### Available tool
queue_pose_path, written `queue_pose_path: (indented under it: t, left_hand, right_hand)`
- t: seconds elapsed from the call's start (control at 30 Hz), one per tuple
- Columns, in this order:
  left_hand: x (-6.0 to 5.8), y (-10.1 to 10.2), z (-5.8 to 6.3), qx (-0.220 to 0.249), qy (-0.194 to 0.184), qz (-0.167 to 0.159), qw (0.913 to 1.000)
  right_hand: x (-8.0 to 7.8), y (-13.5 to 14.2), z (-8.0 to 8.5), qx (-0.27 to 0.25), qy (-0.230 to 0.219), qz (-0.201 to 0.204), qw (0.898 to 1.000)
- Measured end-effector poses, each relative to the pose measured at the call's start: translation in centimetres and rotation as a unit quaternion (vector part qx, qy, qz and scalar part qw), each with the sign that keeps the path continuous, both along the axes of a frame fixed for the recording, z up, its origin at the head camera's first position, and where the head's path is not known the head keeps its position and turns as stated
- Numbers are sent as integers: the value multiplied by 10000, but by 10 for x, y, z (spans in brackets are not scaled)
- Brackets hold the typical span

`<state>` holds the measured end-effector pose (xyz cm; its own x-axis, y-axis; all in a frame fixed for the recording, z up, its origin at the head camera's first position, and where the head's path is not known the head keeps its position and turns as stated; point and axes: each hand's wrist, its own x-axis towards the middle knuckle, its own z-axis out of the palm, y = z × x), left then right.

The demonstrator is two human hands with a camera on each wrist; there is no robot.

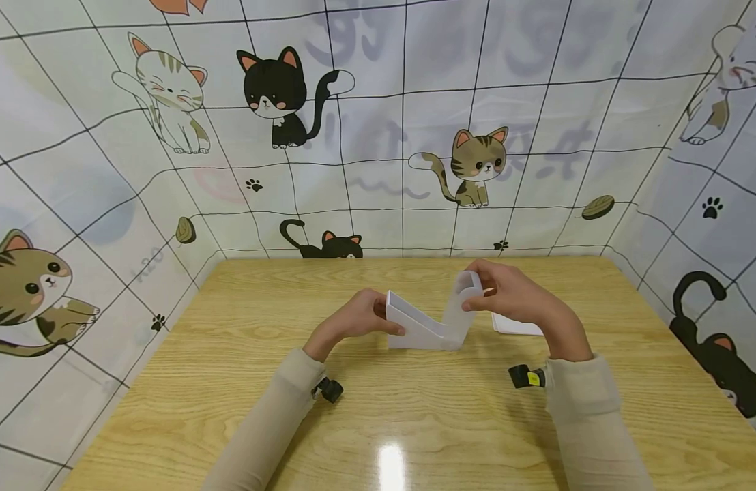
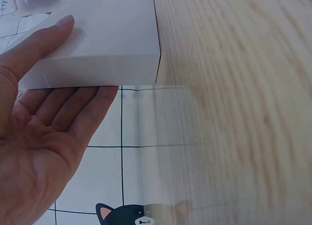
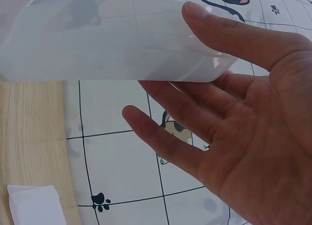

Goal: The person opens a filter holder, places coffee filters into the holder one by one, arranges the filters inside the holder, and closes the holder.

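White box (image 1: 411,329) and translucent sleeve (image 1: 460,310), held over the table (image 1: 249,314).
My left hand (image 1: 367,315) pinches the box's left end, likely to steady it; its other end meets the sleeve, whose raised end my right hand (image 1: 512,294) pinches, probably to keep it tilted.

The place looked like a small screened-off recording booth; what kind of building held it could not be told. Behind the far edge of the wood-grained table (image 1: 427,402) hung a pale, wavy grid-lined sheet (image 1: 378,123) printed with cartoon cats and paw prints, which turned at both far corners and ran along the sides. Small black cameras (image 1: 520,376) were worn at both wrists.
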<state>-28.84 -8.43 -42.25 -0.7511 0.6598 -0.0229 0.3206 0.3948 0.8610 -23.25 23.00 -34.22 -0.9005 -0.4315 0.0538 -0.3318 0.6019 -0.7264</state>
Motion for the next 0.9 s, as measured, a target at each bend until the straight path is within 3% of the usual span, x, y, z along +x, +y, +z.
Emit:
queue_pose_path:
  t: [0.9]
  left_hand:
    - [-2, 0, -3, 29, 1, 8, 10000]
  right_hand:
    - [2, 9, 2, 16, -1, 58, 10000]
